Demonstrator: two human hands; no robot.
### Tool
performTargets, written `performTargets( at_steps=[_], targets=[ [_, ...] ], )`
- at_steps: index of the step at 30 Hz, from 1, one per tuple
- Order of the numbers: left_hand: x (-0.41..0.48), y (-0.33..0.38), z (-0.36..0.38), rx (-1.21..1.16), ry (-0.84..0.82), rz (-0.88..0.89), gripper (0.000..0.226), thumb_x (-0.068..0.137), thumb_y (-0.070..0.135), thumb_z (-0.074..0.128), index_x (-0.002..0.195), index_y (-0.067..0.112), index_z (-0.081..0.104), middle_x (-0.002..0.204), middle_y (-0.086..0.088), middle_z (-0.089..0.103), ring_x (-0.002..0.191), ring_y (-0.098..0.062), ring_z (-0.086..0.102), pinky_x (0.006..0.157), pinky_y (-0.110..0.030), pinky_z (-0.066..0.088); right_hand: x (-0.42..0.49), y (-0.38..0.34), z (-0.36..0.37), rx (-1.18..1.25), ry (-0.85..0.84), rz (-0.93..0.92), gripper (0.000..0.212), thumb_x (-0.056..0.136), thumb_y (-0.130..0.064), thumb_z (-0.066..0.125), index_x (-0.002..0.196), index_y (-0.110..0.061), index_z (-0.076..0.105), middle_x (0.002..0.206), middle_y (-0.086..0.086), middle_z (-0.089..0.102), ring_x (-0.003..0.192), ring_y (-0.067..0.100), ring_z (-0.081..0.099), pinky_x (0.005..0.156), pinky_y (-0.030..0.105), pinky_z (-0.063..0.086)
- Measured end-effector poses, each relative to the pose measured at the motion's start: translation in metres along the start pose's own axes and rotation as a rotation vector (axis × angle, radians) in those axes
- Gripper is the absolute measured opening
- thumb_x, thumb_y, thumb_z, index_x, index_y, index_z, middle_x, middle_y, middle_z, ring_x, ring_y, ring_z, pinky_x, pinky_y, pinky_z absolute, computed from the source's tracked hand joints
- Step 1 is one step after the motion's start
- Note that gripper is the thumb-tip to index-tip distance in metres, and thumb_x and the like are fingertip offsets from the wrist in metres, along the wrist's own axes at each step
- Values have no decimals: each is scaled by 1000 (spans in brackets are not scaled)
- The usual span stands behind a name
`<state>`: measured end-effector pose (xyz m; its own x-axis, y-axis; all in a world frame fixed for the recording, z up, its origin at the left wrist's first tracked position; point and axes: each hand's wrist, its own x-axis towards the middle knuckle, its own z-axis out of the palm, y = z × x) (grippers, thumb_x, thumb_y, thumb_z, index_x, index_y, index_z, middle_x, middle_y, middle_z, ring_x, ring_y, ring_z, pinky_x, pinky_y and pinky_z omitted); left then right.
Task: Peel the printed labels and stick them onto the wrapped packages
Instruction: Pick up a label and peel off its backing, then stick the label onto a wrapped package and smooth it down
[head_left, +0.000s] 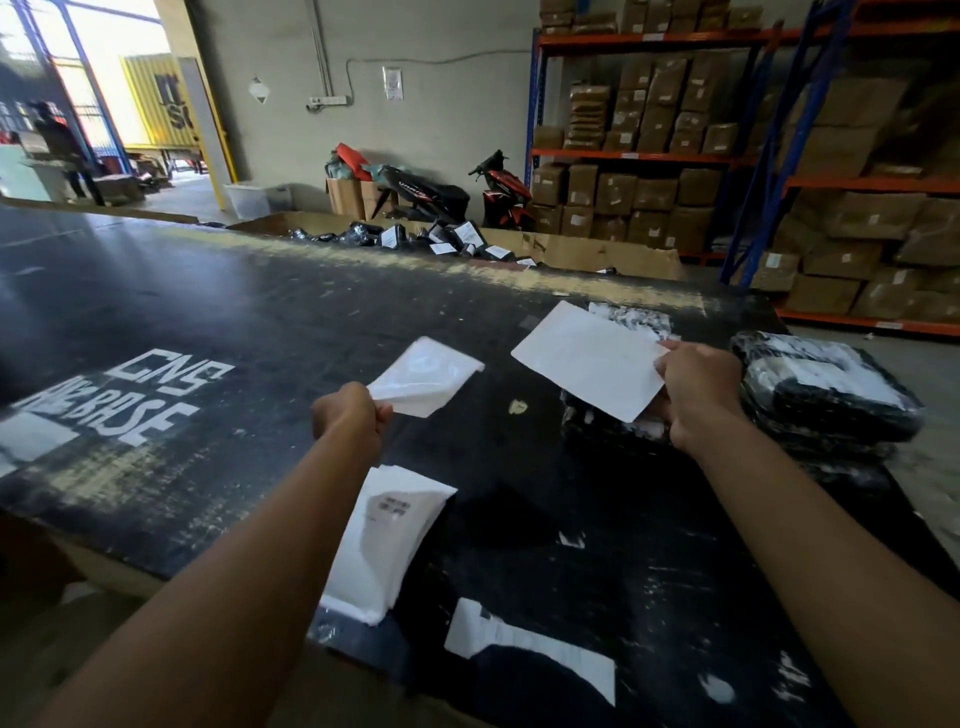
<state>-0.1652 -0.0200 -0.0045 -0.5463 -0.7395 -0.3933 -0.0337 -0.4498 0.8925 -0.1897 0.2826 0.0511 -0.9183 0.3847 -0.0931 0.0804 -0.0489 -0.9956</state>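
My left hand (349, 420) pinches a glossy white backing sheet (425, 375), curled and held above the black table (208, 322). My right hand (696, 396) grips a flat white label (587, 366) by its right edge, blank side toward me. It hovers over a black wrapped package (597, 423) that my hand partly hides. More black wrapped packages (826, 395) are stacked to the right. A stack of printed labels (389, 540) lies on the table below my left hand, and another labelled package (530, 654) sits at the near edge.
A large cardboard bin (582, 249) behind the table holds several labelled black parcels. Shelving (649, 156) with brown boxes stands at the right, with motorbikes (498, 192) by the wall. A person (62, 150) stands far left near the doorway. White lettering (150, 400) marks the table's left part.
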Motion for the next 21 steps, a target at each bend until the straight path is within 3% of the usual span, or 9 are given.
performTargets(
  at_steps=[5,8,11,15,17,21],
  targets=[
    [35,-19,30,95,-70,-65,16,88,0,51,101,-7,59,72,-19,61,45,-20,58,41,-25,48,12,-7,36,10,-3,-51,28,86,5,49,79,-18,63,90,6,67,80,22,65,80,43,58],
    [52,-37,41,206,-113,-117,28,87,-4,59,115,-9,59,102,-23,68,44,-16,60,31,-19,42,17,-1,57,16,10,-63,27,84,5,52,79,-18,64,91,6,68,88,25,67,84,50,58],
    [68,-56,48,383,-267,-102,35,93,-5,52,127,-10,51,122,-23,63,60,-14,59,46,-21,55,21,12,68,-11,25,-46,25,82,4,52,77,-17,65,95,9,68,93,29,67,85,51,57],
    [81,-71,53,767,-166,30,24,74,4,79,90,-8,65,101,-20,69,79,-29,64,72,-32,57,20,27,74,-16,42,-11,24,86,6,49,78,-14,60,96,9,66,83,23,65,75,43,57],
    [80,-69,57,886,-154,98,28,71,11,80,91,-5,68,96,-18,69,90,-35,66,79,-35,56,17,29,78,-25,63,-8,23,86,6,49,79,-13,60,92,10,66,78,22,65,74,44,57],
    [77,-64,65,897,-144,219,25,84,26,66,97,6,70,101,-18,69,92,-36,64,72,-34,46,11,26,83,-68,59,-22,19,87,3,50,90,-10,62,88,10,65,69,19,63,70,43,55]
  ],
)
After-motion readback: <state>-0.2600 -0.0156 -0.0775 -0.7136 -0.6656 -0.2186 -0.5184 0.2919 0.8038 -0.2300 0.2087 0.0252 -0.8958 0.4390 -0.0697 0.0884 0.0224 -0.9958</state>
